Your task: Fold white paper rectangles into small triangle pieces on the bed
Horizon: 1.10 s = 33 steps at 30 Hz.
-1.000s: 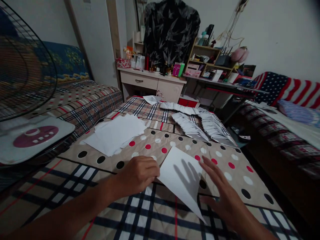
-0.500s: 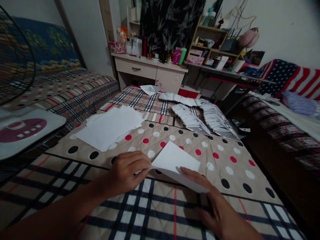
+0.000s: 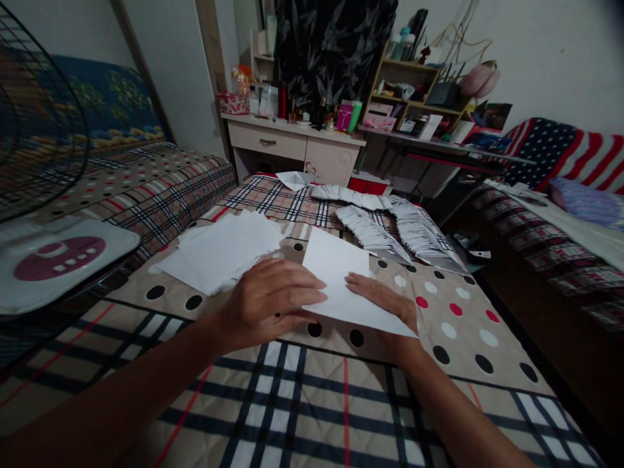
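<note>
A white sheet of paper (image 3: 336,257) is held between my two hands above the bed, bent across its middle, with its far part tilted up. My left hand (image 3: 273,296) pinches its left edge, fingers on top and thumb below. On the right, my right hand (image 3: 387,302) has its fingers on the paper and grips the right side; the thumb is hidden under the sheet. To the left lies a loose pile of white sheets (image 3: 224,250). Beyond my right hand, several folded papers stand in overlapping rows (image 3: 426,234), with a shorter row (image 3: 373,231) beside them.
The bed (image 3: 312,403) has a plaid and polka-dot cover. A single white paper (image 3: 295,180) lies at its far end. A wire fan guard (image 3: 43,117) and a white plastic lid (image 3: 73,260) are at left. Behind stands a white desk (image 3: 268,140) holding bottles.
Both hands have moved away from me with the paper, and its far part has risen. My left fingers now reach further over the sheet. My right thumb has gone out of sight beneath it.
</note>
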Available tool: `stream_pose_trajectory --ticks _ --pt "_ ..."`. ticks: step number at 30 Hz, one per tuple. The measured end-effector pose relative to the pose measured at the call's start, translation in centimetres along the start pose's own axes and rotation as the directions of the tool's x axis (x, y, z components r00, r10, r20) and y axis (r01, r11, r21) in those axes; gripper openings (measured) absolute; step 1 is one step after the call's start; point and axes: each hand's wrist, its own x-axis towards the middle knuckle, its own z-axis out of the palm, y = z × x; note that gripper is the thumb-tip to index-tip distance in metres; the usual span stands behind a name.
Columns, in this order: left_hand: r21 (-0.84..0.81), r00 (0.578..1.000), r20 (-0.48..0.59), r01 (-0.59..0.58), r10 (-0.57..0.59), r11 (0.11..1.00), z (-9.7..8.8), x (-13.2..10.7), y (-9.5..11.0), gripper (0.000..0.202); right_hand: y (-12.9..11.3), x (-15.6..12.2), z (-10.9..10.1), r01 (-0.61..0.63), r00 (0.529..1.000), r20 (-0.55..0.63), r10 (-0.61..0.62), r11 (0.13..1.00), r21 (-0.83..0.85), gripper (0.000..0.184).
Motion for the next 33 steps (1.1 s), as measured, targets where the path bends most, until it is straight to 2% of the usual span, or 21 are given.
stream_pose_trajectory --ticks 2,4,7,9,11,13,15,18,20,25,28,31,33 --pt "-0.070 0.987 0.133 0.103 -0.093 0.992 2.0 -1.8 -1.8 0.032 1.4 -1.2 1.1 -0.078 0.993 0.092 0.074 0.996 0.041 0.031" --pt "-0.148 0.955 0.257 0.193 -0.151 0.970 3.6 -3.5 -3.3 0.027 2.1 -1.9 1.5 -0.106 0.968 0.235 0.088 0.992 0.065 0.030" --pt "-0.225 0.901 0.388 0.295 -0.192 0.929 4.8 -4.9 -4.8 0.029 1.7 -2.2 1.1 -0.265 0.924 0.308 0.228 0.961 0.084 0.032" --pt "-0.237 0.864 0.442 0.371 -0.241 0.898 5.2 -4.8 -5.5 0.026 1.3 -2.2 0.8 -0.419 0.885 0.271 0.378 0.901 0.113 0.035" --pt "-0.230 0.817 0.482 0.468 -0.318 0.853 5.6 -4.3 -6.2 0.015 1.4 -2.1 0.9 -0.562 0.823 0.210 0.528 0.809 0.172 0.043" --pt "-0.215 0.768 0.485 0.568 -0.418 0.794 6.1 -3.7 -6.8 0.026 1.8 -1.8 1.3 -0.648 0.759 0.132 0.637 0.723 0.239 0.050" --pt "-0.205 0.717 0.452 0.663 -0.531 0.720 6.6 -3.1 -7.3 0.038 2.3 -1.4 1.8 -0.669 0.726 0.048 0.686 0.689 0.279 0.048" --pt "-0.237 0.625 0.391 0.778 -0.676 0.582 7.2 -2.6 -7.6 0.044 3.0 -0.2 2.4 -0.662 0.722 -0.023 0.691 0.701 0.265 0.040" --pt "-0.257 0.566 0.348 0.824 -0.747 0.505 7.6 -2.4 -7.7 0.039 3.3 0.5 2.6 -0.667 0.722 -0.035 0.691 0.708 0.233 0.037" --pt "-0.267 0.475 0.297 0.874 -0.828 0.406 8.1 -2.4 -8.2 0.028 3.8 1.2 3.0 -0.701 0.690 -0.070 0.721 0.689 0.185 0.037" --pt "-0.280 0.456 0.313 0.882 -0.833 0.378 8.0 -2.7 -8.4 0.028 4.0 1.0 3.1 -0.674 0.699 -0.176 0.694 0.720 0.165 0.035" --pt "-0.252 0.471 0.317 0.878 -0.823 0.406 7.8 -2.8 -8.0 0.028 4.3 0.7 3.0 -0.597 0.751 -0.271 0.603 0.794 0.113 0.036" --pt "-0.198 0.493 0.286 0.870 -0.822 0.452 7.6 -2.8 -7.4 0.025 4.5 0.6 3.0 -0.580 0.772 -0.303 0.559 0.814 0.023 0.032"
